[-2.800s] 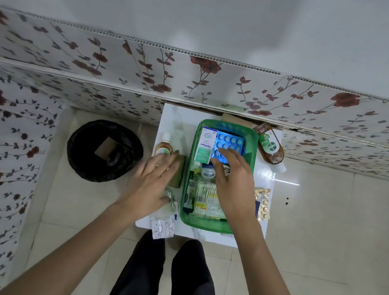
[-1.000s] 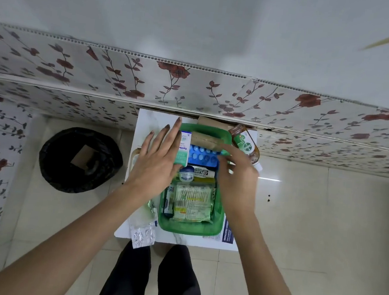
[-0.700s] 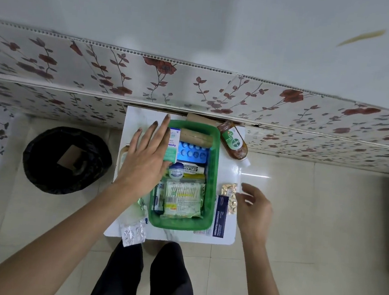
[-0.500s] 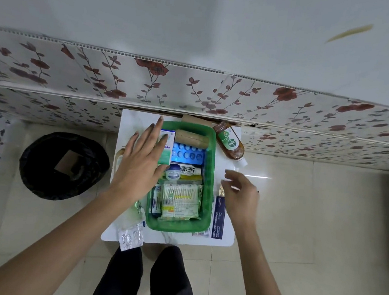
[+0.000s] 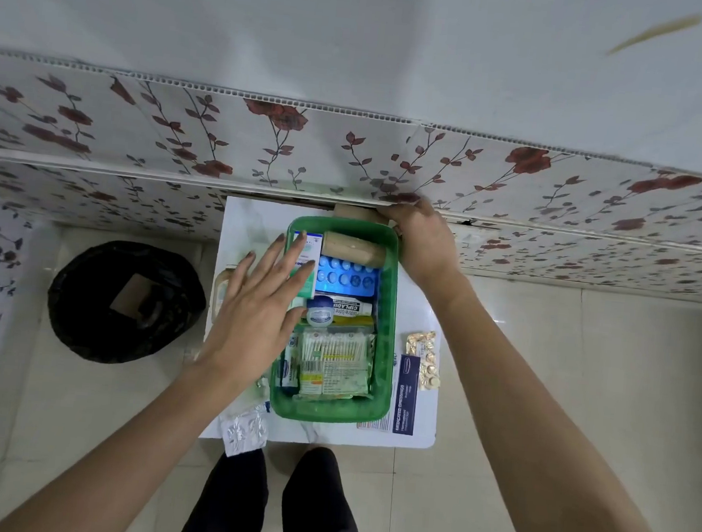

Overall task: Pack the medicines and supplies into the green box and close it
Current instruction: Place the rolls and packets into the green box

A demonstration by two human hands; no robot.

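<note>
Green box [image 5: 374, 409] sits in the middle of the frame on the small white tabletop [image 5: 255, 222], already full of medicines. The left hand [image 5: 259, 312] lies flat over its left side, fingers spread and holding nothing, likely to keep the box from sliding. The right hand [image 5: 422, 240] reaches to the upper right corner of the box by the wall; its grip looks curled, but I cannot tell what it holds. Gold pill strips [image 5: 424, 358] wait at the right.
</note>
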